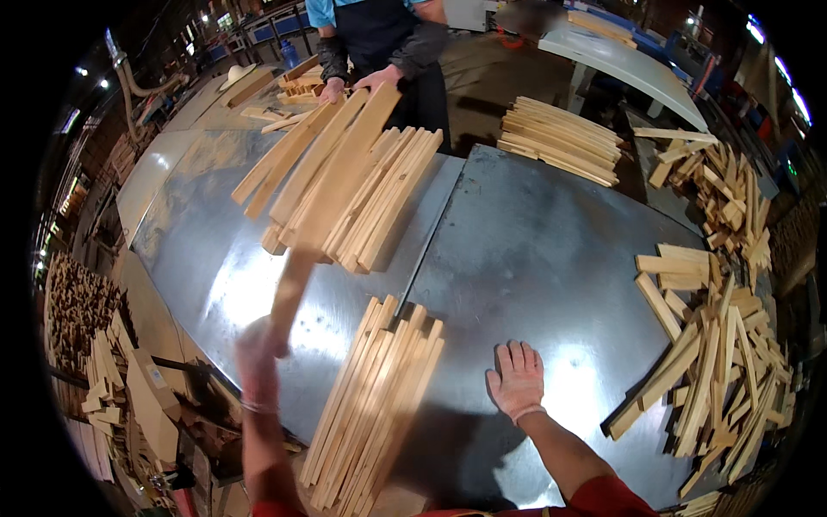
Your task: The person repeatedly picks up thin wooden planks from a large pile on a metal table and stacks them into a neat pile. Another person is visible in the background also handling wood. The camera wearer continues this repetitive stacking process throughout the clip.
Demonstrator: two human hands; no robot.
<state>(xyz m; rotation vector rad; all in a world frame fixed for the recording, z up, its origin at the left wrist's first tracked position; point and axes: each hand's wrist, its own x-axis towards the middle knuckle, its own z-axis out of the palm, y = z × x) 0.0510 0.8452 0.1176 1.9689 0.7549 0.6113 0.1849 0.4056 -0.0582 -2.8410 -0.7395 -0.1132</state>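
My left hand (258, 366), gloved and smeared by motion, is closed around the near end of a wooden board (295, 289). The board slants away over the far slats toward the co-worker; its near part is blurred. My right hand (519, 379), also gloved, lies flat on the metal tabletop (525, 233) with its fingers spread, holding nothing. Between my hands, a row of wooden slats (370, 405) lies side by side. Farther off is another group of slats (405, 194), where the co-worker's hands (379, 79) touch the far ends of several pieces.
Across the table stands a co-worker (375, 39) in a dark apron. A neat stack of slats (560, 142) sits at the far right edge. Loose offcuts (724, 370) pile up at the right. More wood pieces (146, 396) lie at the left, below the table edge. A seam crosses the tabletop.
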